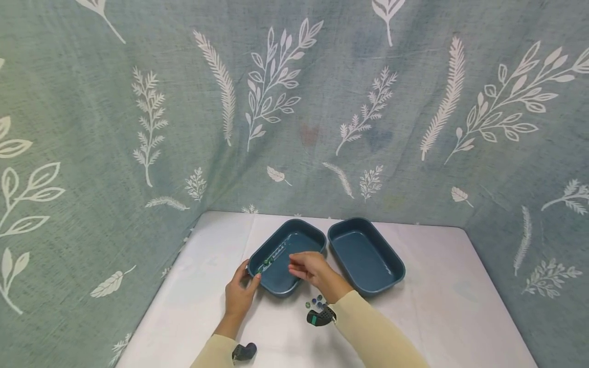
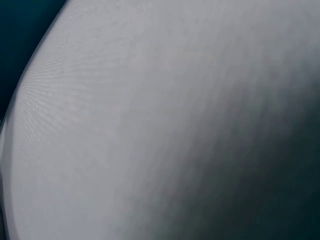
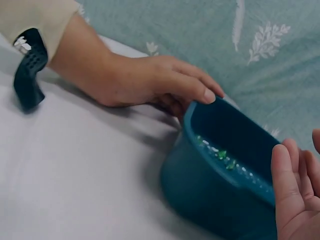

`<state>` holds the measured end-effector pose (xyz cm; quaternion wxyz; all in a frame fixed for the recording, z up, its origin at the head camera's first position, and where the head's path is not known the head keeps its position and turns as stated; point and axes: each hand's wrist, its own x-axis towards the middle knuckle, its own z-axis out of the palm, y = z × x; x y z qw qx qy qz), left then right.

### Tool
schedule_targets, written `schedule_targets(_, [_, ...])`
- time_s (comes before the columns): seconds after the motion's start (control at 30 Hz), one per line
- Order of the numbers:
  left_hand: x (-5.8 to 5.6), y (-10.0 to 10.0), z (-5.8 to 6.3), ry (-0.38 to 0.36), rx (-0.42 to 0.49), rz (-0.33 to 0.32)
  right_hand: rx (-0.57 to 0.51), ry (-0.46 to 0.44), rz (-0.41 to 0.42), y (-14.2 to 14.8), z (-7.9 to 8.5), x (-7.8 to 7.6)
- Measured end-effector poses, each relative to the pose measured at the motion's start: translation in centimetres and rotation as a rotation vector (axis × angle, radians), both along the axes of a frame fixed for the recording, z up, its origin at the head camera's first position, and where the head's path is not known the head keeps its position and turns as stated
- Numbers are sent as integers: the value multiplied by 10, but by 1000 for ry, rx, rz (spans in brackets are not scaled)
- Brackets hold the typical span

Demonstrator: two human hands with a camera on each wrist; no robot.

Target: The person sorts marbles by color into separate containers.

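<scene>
My left hand [image 1: 239, 296] grips the near left corner of a dark blue plastic basin [image 1: 280, 289], its thumb over the rim and its fingers along the outside. Inside this basin, small green glass marbles [image 1: 266, 262] lie in a line along the left side; they look bright green in the right wrist view [image 3: 221, 154]. Above the basin's near right part hovers my right hand [image 1: 310, 267], fingers extended and slightly bent, with nothing visible in them. The left wrist view shows mostly blurred white cloth and a dark blue edge.
A second dark blue basin [image 1: 368, 260] stands to the right, close to the first. Several blue and green marbles [image 1: 315, 301] lie on the white tablecloth [image 1: 285, 332] under my right wrist. Leaf-patterned green cloth [image 1: 313, 168] surrounds the table's back and sides.
</scene>
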<state>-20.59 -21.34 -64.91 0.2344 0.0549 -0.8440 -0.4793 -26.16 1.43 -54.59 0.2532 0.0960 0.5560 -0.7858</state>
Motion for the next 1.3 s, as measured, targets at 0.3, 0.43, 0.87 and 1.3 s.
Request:
schedule_targets(0.3, [0,1,0,-17,9,6,-12,17,22,35,-11,32])
schedule_targets(0.43, [2,2,0,-31,11,10,29,10,21,53,-22,47])
schedule_targets(0.87, [-1,0,1,4,8,1,139,56,-7,95,-42,76])
schedule_targets(1.3, [-1,1,1,-11,-10,5,270,94,-21,109,-65,86])
